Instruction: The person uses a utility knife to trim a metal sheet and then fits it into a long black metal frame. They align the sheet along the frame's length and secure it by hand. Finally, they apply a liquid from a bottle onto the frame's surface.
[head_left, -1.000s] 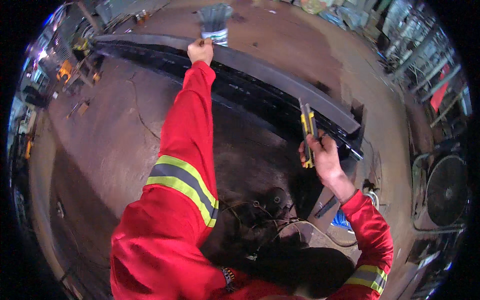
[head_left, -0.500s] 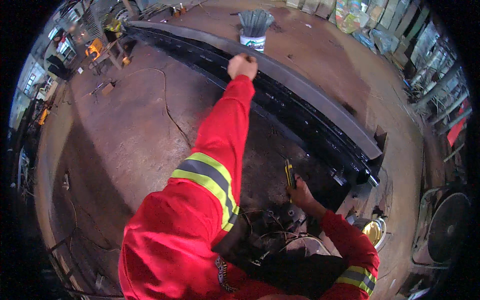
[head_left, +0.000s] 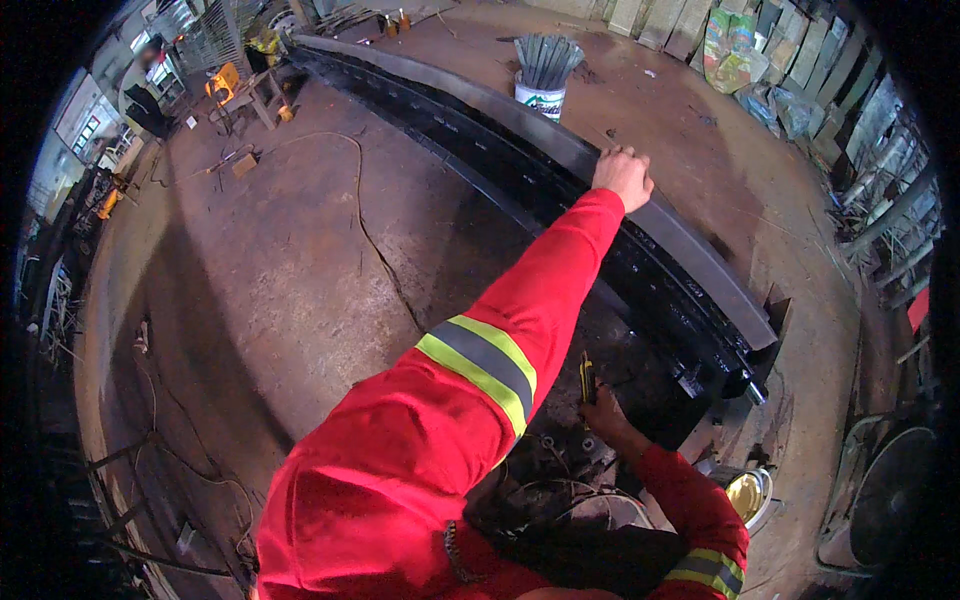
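A long black and grey metal beam (head_left: 690, 250) runs diagonally from far left to near right, its black side wet and shiny. Stretched out ahead, my left hand (head_left: 624, 177) is closed at the beam's grey upper face, fingers curled down. Whatever lies under those fingers is hidden. Low on the right, my right hand (head_left: 608, 418) is wrapped round a slim yellow and black utility knife (head_left: 586, 382), which points upward, apart from the beam.
Behind the beam stands a white bucket (head_left: 540, 98) packed with dark metal strips. An open can (head_left: 747, 495) sits by my right forearm. A cable (head_left: 365, 215) crosses the floor. Far left are an orange machine (head_left: 222, 82) and a person (head_left: 148, 100). A round fan-like object (head_left: 893, 497) stands right.
My left hand has slid right and nearer along the beam. The right hand keeps its hold on the utility knife. The whole view has shifted slightly.
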